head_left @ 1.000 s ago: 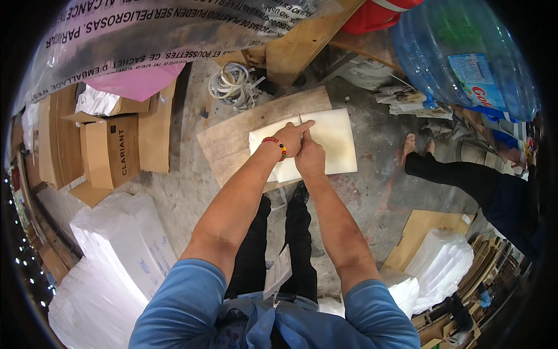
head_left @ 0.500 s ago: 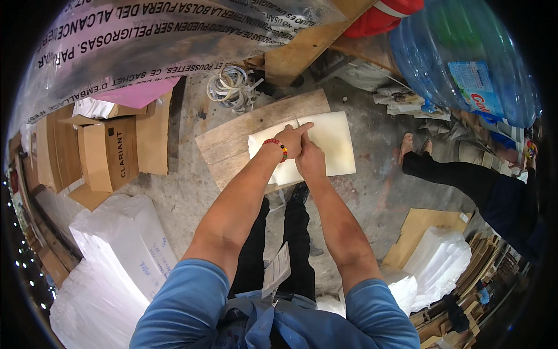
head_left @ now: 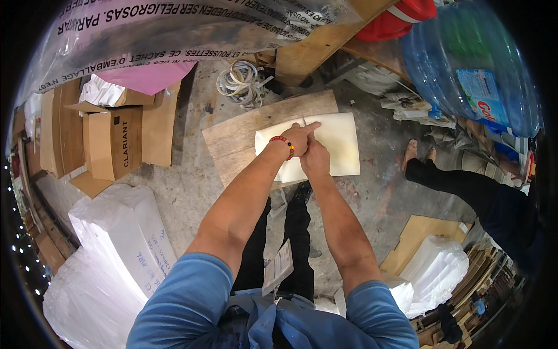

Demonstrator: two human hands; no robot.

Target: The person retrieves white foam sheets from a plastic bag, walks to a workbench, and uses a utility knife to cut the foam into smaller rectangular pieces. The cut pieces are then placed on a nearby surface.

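Note:
A cream-coloured slab (head_left: pixel 340 148), perhaps foam or rubber, lies on a wooden board (head_left: pixel 232 136) on the floor. A thin dark line, a slit or a narrow blade, shows at its far edge just beyond my hands. My left hand (head_left: pixel 295 138), with a beaded bracelet (head_left: pixel 285 142) at its wrist, lies over the slab, one finger stretched to the right. Close against it, my right hand (head_left: pixel 315 160) is closed in a fist on the slab. What the fist holds, if anything, is hidden by the fingers.
Opened cardboard boxes (head_left: pixel 113 142) stand at the left, above white wrapped blocks (head_left: pixel 116 232). A coil of strapping (head_left: pixel 239 83) lies beyond the board. Large blue bottles (head_left: pixel 471 64) are at the far right. Another person's leg (head_left: pixel 447 174) reaches in from the right.
The whole scene has shifted slightly to the right in view. My hands keep nearly the same place on the slab, the right fist staying closed beside the left hand.

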